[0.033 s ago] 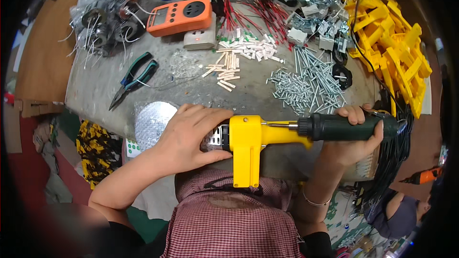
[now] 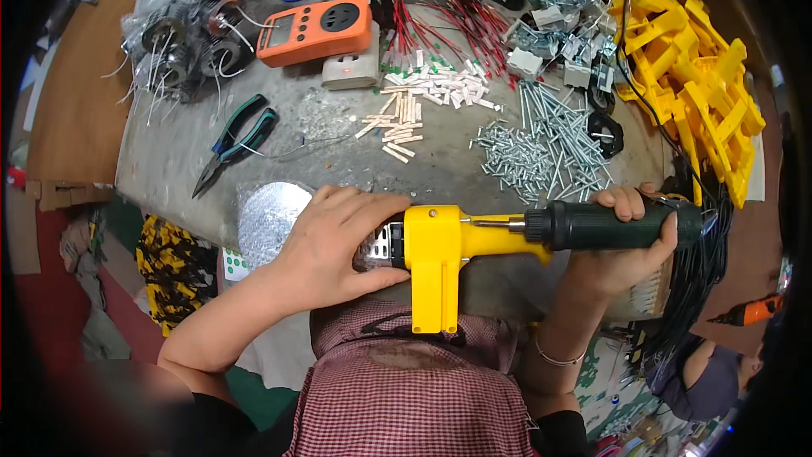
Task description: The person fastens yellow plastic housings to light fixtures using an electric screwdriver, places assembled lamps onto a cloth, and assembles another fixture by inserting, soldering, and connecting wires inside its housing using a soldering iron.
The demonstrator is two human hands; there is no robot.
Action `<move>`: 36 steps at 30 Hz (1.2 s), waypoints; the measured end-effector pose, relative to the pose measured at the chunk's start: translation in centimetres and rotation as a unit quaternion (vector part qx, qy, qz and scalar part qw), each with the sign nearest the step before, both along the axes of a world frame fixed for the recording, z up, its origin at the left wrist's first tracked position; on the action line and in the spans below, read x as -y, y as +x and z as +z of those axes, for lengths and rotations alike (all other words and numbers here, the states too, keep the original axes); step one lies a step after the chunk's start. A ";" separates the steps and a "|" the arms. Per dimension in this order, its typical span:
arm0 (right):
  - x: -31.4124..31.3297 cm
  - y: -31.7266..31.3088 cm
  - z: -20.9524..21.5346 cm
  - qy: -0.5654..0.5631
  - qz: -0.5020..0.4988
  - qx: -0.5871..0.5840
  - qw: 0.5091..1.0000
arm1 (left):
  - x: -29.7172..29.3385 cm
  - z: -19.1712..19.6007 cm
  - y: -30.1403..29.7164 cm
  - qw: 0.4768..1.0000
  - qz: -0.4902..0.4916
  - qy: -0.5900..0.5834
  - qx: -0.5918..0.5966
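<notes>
My left hand (image 2: pixel 330 237) is wrapped round the left end of a yellow plastic tool housing (image 2: pixel 434 262). A black collar and a slotted silver metal piece (image 2: pixel 379 247) show between its thumb and fingers. From the right, my right hand (image 2: pixel 634 245) grips a dark green powered screwdriver (image 2: pixel 592 227), held level. Its steel bit (image 2: pixel 495 222) points left along the yellow housing's narrower arm, and the tip meets the housing near its thick block. I cannot make out a screw there. Beside my left hand lies a round silvery foil-like pad (image 2: pixel 269 218).
Pliers (image 2: pixel 233 144), an orange meter (image 2: pixel 315 31) and wire-tailed coils (image 2: pixel 169 38) lie left. Pale sleeves (image 2: pixel 404 123), loose screws (image 2: pixel 516 156) and long bolts (image 2: pixel 554 127) spread across the middle. Yellow shells (image 2: pixel 694 76) pile up at right; black cables (image 2: pixel 706 267) hang off that edge.
</notes>
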State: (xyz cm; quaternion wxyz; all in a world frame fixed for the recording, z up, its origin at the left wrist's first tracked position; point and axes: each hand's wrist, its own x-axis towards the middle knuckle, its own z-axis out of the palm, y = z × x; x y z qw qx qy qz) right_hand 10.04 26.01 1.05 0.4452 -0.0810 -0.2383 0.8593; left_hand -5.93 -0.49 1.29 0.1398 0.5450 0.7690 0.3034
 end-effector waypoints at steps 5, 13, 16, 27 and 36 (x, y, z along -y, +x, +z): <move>0.3 -0.8 0.3 -0.020 -0.019 0.027 0.999 | -0.3 -0.2 0.1 0.999 0.040 -0.010 0.034; 0.6 -1.7 0.2 -0.017 0.018 0.008 1.000 | 0.3 -1.2 0.0 0.999 0.009 0.051 0.016; -0.1 -2.2 -0.1 -0.056 0.060 -0.040 0.996 | 0.1 -1.5 -0.2 0.997 -0.001 0.072 0.020; -0.6 -3.1 -1.1 -0.102 0.013 0.052 0.993 | -0.7 -0.8 -0.8 0.998 -0.025 0.062 0.010; -0.2 -3.5 -0.1 -0.099 -0.021 0.134 0.986 | -0.6 -0.5 -0.7 0.999 -0.008 0.039 0.036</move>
